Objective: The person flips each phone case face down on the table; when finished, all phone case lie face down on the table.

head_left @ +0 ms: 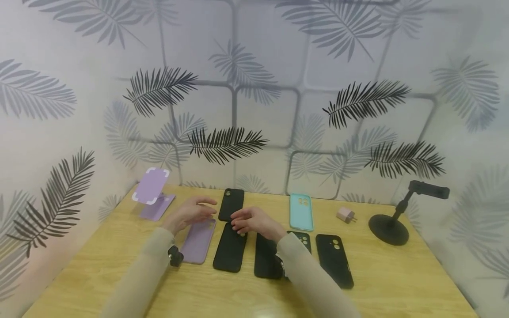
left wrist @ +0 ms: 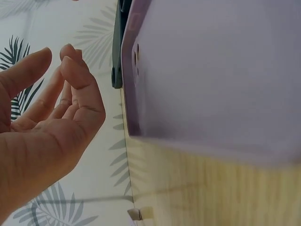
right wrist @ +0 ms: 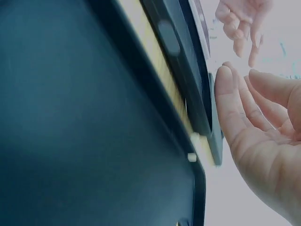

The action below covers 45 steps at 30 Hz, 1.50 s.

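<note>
My left hand hovers over the top end of a purple phone case, fingers loosely bent and nothing in them. Across from it my right hand hangs above the upper end of a black phone case, also holding nothing. A second black case lies behind, between the two hands. In the left wrist view the inside of the purple case shows, its camera holes near one edge. Beneath the right wrist lies another black case, close up in the right wrist view, where the left hand also appears.
Partly hidden by the right sleeve is a black case with camera holes. Farther right lie another black case, a teal case, a pink plug charger and a black stand. At left, a lilac panel rises over a purple case.
</note>
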{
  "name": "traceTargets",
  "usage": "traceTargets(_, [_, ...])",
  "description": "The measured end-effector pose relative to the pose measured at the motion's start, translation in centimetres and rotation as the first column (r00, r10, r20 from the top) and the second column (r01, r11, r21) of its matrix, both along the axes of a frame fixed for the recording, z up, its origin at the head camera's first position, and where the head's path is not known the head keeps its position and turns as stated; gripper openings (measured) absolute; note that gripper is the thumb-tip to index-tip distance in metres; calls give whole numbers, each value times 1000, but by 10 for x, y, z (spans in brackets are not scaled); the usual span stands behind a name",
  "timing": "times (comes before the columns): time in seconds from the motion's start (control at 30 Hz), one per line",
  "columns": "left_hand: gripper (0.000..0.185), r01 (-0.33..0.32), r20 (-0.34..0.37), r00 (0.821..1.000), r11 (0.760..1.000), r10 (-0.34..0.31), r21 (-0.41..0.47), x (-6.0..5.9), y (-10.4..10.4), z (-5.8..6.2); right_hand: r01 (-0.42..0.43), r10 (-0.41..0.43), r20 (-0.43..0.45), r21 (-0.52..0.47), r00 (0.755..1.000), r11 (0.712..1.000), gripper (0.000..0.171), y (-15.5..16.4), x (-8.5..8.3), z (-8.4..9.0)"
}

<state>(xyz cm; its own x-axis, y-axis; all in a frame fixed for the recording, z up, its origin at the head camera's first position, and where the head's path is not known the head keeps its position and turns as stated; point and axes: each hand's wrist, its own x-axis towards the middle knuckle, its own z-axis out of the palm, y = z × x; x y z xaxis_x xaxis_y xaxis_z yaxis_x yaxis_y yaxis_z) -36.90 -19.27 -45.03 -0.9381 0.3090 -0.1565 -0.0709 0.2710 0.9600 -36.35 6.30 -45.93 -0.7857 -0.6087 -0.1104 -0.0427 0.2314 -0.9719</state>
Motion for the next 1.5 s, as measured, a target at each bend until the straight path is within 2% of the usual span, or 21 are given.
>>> traceTargets(0.2, [50,34,-21,999,998,-35,-49,14,-14,1,-80,79,30,33,996,996,37,-15,16,0])
traceTargets(0.33, [48,34,-32,999,998,-36,-53,21,-23,0,-100,98,49,30,994,995,35,-21,25,0])
traceTargets(0.53, [40,40,-50,998,994,-46,-105,33,-39,0,-126,124,87,8,988,992,32,-26,38,2])
traceTargets(0.73, [41,54,-49,997,989,-61,-136,43,-53,-2,-142,141,103,7,985,990,33,-30,43,2])
traceTargets(0.93, [44,34,64,998,992,-26,-122,51,-58,-4,-179,179,103,-18,978,984,33,-38,45,-1])
traceTargets(1.03, [43,43,98,995,993,-32,-110,54,-59,-4,-190,191,108,-20,976,982,33,-42,47,-2])
traceTargets(1.23, [45,62,105,993,990,-49,-125,55,-58,-1,-177,176,135,-8,975,984,36,-45,50,1])
traceTargets(1.5, [54,82,128,989,993,-70,-87,52,-65,-2,-177,179,170,-26,969,984,37,-50,50,1])
